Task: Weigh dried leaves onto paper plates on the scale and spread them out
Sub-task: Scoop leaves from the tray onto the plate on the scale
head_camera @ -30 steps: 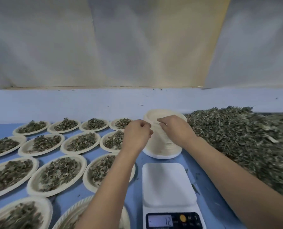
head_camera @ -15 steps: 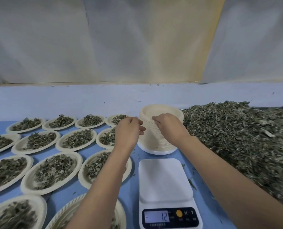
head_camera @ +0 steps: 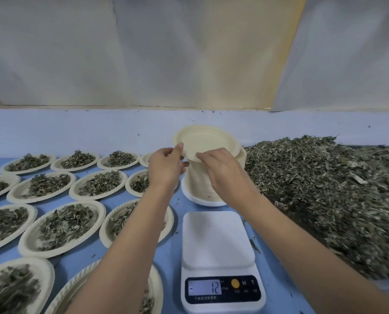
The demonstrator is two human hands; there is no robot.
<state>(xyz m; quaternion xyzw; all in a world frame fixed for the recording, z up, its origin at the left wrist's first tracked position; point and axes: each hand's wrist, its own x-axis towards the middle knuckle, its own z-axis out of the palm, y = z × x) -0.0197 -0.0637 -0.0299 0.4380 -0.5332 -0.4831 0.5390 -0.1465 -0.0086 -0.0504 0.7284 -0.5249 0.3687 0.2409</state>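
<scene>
A single cream paper plate [head_camera: 206, 140] is tilted up off the top of the plate stack [head_camera: 200, 184] at the back middle. My left hand [head_camera: 166, 165] pinches its near left rim and my right hand [head_camera: 223, 172] pinches its near rim. The white digital scale [head_camera: 218, 241] stands in front of the stack with a bare platform, and its display [head_camera: 205, 287] reads minus 12. A big heap of dried leaves [head_camera: 329, 189] covers the table on the right.
Several paper plates with spread dried leaves [head_camera: 62, 225] lie in rows on the blue table [head_camera: 168, 257] to the left of the scale. A pale wall and hanging cloth [head_camera: 189, 53] close off the back.
Both hands were picking at the top edge of the plate stack. Now one plate has come free and is lifted and tilted above the stack.
</scene>
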